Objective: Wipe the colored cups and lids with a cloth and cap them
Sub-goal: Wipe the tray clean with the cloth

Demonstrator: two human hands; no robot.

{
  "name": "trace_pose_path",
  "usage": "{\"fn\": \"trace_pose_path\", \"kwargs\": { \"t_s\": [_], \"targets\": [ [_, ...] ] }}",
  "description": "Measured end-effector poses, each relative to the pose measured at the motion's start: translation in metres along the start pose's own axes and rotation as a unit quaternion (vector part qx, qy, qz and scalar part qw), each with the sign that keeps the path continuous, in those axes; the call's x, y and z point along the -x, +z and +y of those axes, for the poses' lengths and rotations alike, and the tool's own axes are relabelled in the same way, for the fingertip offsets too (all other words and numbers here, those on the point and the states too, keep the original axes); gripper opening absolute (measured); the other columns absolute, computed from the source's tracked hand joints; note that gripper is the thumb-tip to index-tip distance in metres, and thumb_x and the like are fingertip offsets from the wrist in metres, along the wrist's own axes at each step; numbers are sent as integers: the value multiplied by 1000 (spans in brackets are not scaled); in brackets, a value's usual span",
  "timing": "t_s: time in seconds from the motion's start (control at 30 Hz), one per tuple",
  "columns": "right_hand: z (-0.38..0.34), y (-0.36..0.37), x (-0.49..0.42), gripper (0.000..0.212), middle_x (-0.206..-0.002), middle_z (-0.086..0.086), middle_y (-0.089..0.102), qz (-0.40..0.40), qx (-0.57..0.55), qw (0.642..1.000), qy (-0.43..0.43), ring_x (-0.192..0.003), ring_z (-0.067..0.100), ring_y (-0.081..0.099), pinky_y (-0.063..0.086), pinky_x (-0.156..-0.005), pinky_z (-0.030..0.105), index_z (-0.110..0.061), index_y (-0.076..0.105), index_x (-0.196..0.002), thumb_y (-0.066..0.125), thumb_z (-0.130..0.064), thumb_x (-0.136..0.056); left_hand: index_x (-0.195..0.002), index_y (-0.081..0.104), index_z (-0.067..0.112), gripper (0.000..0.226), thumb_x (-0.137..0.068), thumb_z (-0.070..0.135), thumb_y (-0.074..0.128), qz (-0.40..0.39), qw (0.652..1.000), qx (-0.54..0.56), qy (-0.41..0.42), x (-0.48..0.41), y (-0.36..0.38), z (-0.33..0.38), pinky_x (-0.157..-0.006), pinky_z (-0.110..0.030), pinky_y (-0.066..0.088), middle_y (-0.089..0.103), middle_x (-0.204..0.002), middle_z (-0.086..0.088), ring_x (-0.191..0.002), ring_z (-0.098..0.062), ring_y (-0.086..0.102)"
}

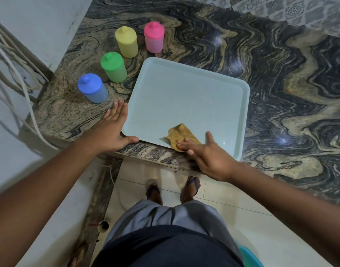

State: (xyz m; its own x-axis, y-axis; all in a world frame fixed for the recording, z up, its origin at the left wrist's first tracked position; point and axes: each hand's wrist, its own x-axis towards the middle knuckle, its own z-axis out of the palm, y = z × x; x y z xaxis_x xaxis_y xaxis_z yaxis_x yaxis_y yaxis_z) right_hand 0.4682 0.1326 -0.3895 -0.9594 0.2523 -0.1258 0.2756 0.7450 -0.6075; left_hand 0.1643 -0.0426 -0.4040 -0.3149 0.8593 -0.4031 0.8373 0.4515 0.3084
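Cloth (pixel 181 135): we see a crumpled mustard-brown rag lying on the pale blue-green tray (pixel 184 89), at its near edge, partly under our right hand (pixel 205 153).
Right hand: fingers straight, pressing flat on the cloth and grasping nothing.
Left hand (pixel 113 128): flat and relaxed against the tray's left edge, thumb at its near-left corner, holding nothing.
Cups: blue cup (pixel 93 90), green cup (pixel 113 67), yellow cup (pixel 126 41), pink cup (pixel 154 36) — upright, each capped in its own colour, in a row on the marbled countertop (pixel 281 74), curving round the tray's far-left corner.
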Motion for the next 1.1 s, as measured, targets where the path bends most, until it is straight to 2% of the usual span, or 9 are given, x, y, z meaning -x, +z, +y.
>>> {"fn": "trace_pose_path", "kwargs": {
  "t_s": [0.1, 0.3, 0.47, 0.53, 0.63, 0.73, 0.8, 0.97, 1.1],
  "targets": [
    [10, -11, 25, 40, -139, 3, 64, 13, 6, 1000, 4, -139, -2, 34, 33, -107, 64, -14, 61, -138, 38, -24, -108, -158, -17, 12, 119, -77, 76, 41, -4, 1000, 0, -3, -1, 0, -1, -126, -38, -6, -25, -166, -6, -152, -19, -24],
    [39, -27, 68, 51, -146, -1, 59, -47, 75, 994, 69, -143, 8, 43, -8, -123, 59, -24, 54, -146, 24, -38, -106, -158, -19, 14, 117, -79, 74, 43, -14, 1000, 3, -4, -1, -1, 0, -124, -37, -7, -25, -166, -5, -150, -16, -26],
    [42, -46, 86, 59, -125, 3, 74, -58, 150, 981, 108, -115, 24, 68, 16, -124, 60, -23, 61, -138, 16, -46, -106, -158, -17, 12, 113, -87, 62, 56, -25, 1000, 6, -17, 0, -5, 7, -125, -40, -5, -23, -166, -9, -152, -20, -24],
    [28, -63, 83, 60, -103, 9, 77, -45, 75, 979, 183, -95, 30, 70, 47, -102, 46, -18, 66, -126, 18, -50, -108, -158, -16, 10, 117, -84, 64, 56, -36, 999, 14, -29, -1, -8, 12, -125, -41, -5, -24, -166, -10, -152, -22, -25],
    [17, -85, 71, 44, -82, 6, 72, 63, -221, 929, 289, -68, 18, 67, 54, -60, 30, -10, 70, -104, 34, -33, -112, -158, -17, 11, 131, -69, 74, 55, -47, 996, 49, -58, 0, -11, 20, -125, -44, -7, -27, -165, -8, -151, -22, -28],
    [22, -100, 49, 43, -85, 4, 78, 190, -410, 821, 348, -75, 15, 74, 61, -67, 29, -8, 73, -99, 39, -31, -112, -157, -19, 8, 143, -66, 68, 74, -25, 995, 69, -64, -5, -13, 31, -124, -48, -7, -25, -165, -11, -150, -24, -29],
    [29, -105, 25, 43, -99, 12, 78, 252, -426, 795, 350, -91, 24, 76, 62, -84, 40, -7, 73, -100, 41, -33, -111, -156, -19, 7, 150, -62, 68, 80, -19, 997, 53, -59, -11, -14, 33, -123, -49, -8, -23, -166, -13, -151, -27, -27],
    [22, -104, -80, 46, -61, -1, 51, 332, -280, 856, 280, -49, 15, 51, 53, -60, 42, -20, 54, -74, 32, -42, -108, -160, -11, 13, 140, -59, 76, 63, -18, 997, 72, -25, -9, -14, 13, -126, -45, -5, -17, -167, -5, -149, -14, -23],
    [5, -77, -162, 41, -88, 14, 69, 279, -138, 925, 217, -87, 36, 65, 44, -74, 42, -7, 62, -92, 34, -33, -110, -160, -9, 13, 131, -69, 70, 66, -8, 998, 62, -6, -8, -11, 5, -126, -41, -4, -18, -167, -2, -147, -9, -22]
  ]
}}
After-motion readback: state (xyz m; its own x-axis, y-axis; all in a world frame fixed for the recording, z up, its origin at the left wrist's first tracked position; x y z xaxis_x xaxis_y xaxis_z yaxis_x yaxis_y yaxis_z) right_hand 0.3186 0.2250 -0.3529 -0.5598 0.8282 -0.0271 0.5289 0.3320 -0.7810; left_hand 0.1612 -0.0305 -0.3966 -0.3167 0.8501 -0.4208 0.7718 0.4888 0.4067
